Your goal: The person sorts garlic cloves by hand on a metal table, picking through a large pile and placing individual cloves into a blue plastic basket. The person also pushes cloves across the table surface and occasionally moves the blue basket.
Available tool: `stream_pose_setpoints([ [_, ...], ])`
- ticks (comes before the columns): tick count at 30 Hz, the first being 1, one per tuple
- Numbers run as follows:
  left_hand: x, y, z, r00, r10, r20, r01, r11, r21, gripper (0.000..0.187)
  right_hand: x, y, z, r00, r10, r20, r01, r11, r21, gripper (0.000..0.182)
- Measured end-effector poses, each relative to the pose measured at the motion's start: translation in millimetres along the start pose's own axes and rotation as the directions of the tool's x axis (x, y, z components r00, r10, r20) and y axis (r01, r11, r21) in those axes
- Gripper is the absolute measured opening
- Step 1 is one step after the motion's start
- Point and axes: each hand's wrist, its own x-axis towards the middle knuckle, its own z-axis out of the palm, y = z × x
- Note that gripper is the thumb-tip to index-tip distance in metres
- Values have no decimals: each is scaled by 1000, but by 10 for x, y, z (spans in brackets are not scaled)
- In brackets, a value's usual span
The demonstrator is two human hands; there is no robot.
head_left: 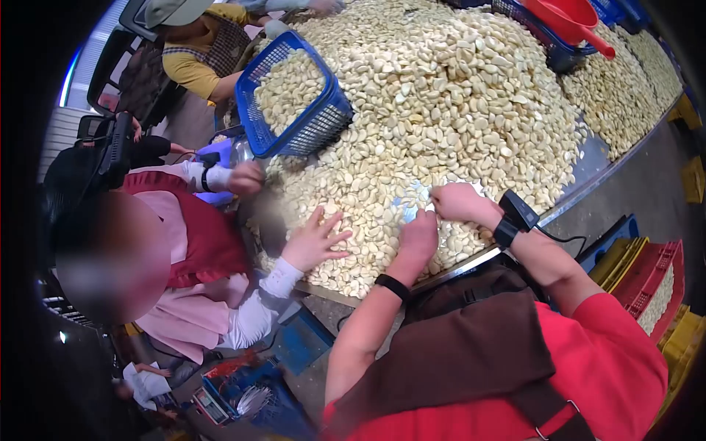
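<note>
A large heap of pale cream, flat bean-like pieces covers the metal table in front of me. My left hand is at the near edge of the heap, its fingers bent and pressed together at a small pale piece, too small to make out surely. Close beside it on the right, my right hand has its fingers curled inward; what they hold, if anything, is hidden. Between and behind my hands, a patch of bare, bluish tabletop shows among scattered pieces.
To my left, a co-worker's spread hand lies on the pieces. A blue basket of pieces rests on the heap, near another person in yellow. A red scoop lies at the far right. Stacked crates stand beyond the table's right edge.
</note>
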Motion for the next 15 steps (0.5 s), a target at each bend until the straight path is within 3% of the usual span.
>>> stream_pose_setpoints([
  [2,-65,-18,-63,996,-93,10,93,976,-198,20,240,-402,-99,986,-119,-117,129,988,80,13],
  [3,-118,-24,-223,995,-99,12,99,974,-202,20,379,-534,-90,963,-200,-181,223,968,115,13],
  [4,-182,-52,-414,988,-104,112,134,942,-308,22,513,-639,-21,964,-203,-173,224,968,115,13],
  [5,-218,-115,-560,974,-98,206,176,896,-407,23,670,-708,79,928,-276,-250,293,955,36,13],
  [6,-269,-218,-636,971,-165,174,231,837,-496,23,786,-730,176,880,-352,-319,356,933,-50,13],
  [8,-328,-511,-750,956,-256,142,290,756,-587,21,897,-695,377,888,-361,-285,358,932,-64,12],
  [10,-374,-771,-832,878,-478,4,416,760,-500,15,928,-686,477,879,-383,-283,372,923,-94,12],
  [11,-361,-894,-843,876,-483,7,420,756,-502,15,953,-683,494,880,-386,-277,375,922,-95,12],
  [13,-372,-1082,-801,832,-507,-225,444,852,-279,19,898,-719,500,890,-343,-302,332,939,-88,13],
  [14,-381,-1144,-782,827,-513,-228,449,848,-281,19,916,-744,459,940,-278,-200,266,960,-86,16],
  [15,-385,-1193,-799,848,-530,-26,523,843,-127,19,910,-761,392,936,-288,-201,275,957,-89,16],
])
